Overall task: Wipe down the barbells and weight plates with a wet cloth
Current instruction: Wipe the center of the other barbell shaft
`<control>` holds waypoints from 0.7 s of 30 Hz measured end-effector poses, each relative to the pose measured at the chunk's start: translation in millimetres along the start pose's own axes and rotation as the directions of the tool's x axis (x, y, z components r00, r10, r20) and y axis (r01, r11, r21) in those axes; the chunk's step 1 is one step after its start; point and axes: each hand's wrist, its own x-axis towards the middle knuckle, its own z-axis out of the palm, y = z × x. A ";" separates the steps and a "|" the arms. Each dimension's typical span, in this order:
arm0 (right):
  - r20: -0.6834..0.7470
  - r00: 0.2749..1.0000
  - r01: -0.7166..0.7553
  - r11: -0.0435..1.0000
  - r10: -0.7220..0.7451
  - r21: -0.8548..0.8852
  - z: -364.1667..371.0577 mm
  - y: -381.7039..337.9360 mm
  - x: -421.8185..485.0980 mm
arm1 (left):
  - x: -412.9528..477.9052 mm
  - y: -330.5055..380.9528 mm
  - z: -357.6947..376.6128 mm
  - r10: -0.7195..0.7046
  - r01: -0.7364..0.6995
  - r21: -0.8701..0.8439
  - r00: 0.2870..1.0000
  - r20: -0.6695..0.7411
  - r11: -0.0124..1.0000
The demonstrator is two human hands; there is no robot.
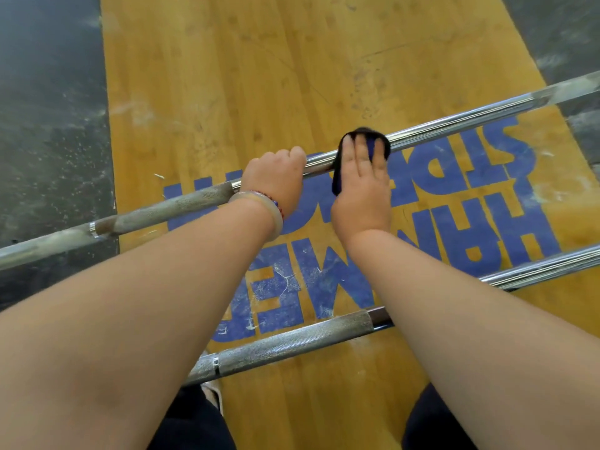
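Across the middle of the wooden lifting platform [259, 76], yellow boards with large blue lettering, lie two steel barbells. On the far barbell [454, 120] the left hand [276, 177] curls tight round the shaft, where rough grey knurling meets smooth chrome. Just beside it the right hand [363, 196] lays fairly straight fingers over a dark cloth [337, 186] draped round the same shaft, pressing it down; the thumb is hidden. The near barbell [292, 342], knurled and chalk-dusted, lies untouched toward the platform's near edge. A pale bangle [259, 206] rings the left wrist.
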 end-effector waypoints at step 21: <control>-0.073 0.963 0.237 0.941 -0.261 -0.242 -0.3 42.8 6.6 | -15.3 1.6 28.1 -0.062 -0.054 -0.248 0.898 -0.436 0.967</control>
